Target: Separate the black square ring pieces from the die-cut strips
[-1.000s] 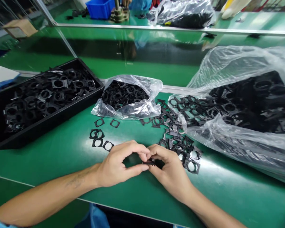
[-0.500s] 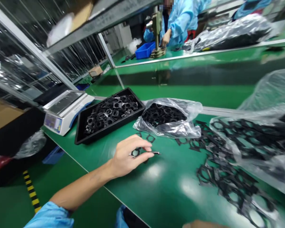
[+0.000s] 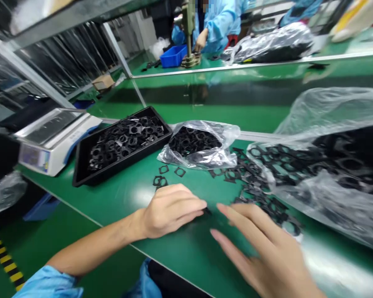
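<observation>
My left hand (image 3: 174, 211) is closed above the green table, its fingers pinched on a thin black part (image 3: 207, 211); only the tip of that part shows past the fingertips. Facing it from the right, my right hand (image 3: 261, 244) has its thumb and fingers apart with nothing between them. Beyond my left hand lie a few loose black ring-shaped plates (image 3: 180, 171). A heap of similar black plates (image 3: 251, 174) spreads behind my right hand, spilling from a large clear plastic bag (image 3: 323, 207).
A black tray (image 3: 124, 165) full of black parts stands left of a smaller clear bag (image 3: 226, 134) of parts. Farther left is a white scale (image 3: 59, 140). Across the table, a co-worker's hand (image 3: 201, 40) is at a press (image 3: 189, 37) beside a blue bin (image 3: 174, 56).
My right hand has come in from the bottom edge toward my left hand, fingers apart. My left hand stays pinched on the thin part. The view has shifted to the right.
</observation>
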{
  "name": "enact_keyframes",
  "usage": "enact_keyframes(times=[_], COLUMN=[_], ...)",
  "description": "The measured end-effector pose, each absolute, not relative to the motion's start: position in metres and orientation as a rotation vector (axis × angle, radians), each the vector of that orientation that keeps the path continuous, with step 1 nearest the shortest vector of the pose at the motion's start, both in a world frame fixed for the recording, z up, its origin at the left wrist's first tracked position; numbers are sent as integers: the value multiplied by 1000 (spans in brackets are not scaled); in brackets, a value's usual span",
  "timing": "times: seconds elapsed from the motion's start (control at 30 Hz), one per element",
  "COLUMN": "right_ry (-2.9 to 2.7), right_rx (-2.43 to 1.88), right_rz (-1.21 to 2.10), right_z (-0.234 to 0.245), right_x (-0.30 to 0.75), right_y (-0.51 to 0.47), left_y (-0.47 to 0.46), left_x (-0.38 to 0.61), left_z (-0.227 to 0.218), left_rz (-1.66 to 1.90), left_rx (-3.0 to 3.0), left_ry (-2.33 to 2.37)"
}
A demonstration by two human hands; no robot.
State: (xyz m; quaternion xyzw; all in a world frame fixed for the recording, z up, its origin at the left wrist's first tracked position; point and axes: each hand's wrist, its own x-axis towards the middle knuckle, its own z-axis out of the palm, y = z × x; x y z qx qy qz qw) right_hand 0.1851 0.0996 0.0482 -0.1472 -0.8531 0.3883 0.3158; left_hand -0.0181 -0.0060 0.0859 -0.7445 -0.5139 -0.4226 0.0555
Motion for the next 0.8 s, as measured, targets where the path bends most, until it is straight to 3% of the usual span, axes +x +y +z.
enact_keyframes(times=[0.17,0.57,0.8], right_ry=[-2368,-2077,-2088], right_rx=[-407,-693,-754], right_rz=[935,1334,1406], right_z=[83,68,64], right_x=[193,189,185], right_y=[108,109,109], left_y=[5,19,16], left_x=[-1,0,-2], left_z=[81,56,56], left_rz=[-1319,-1523,-1590], left_rx=[-2337,-2381,-2400], left_ry=[-1494,-1589,-1633])
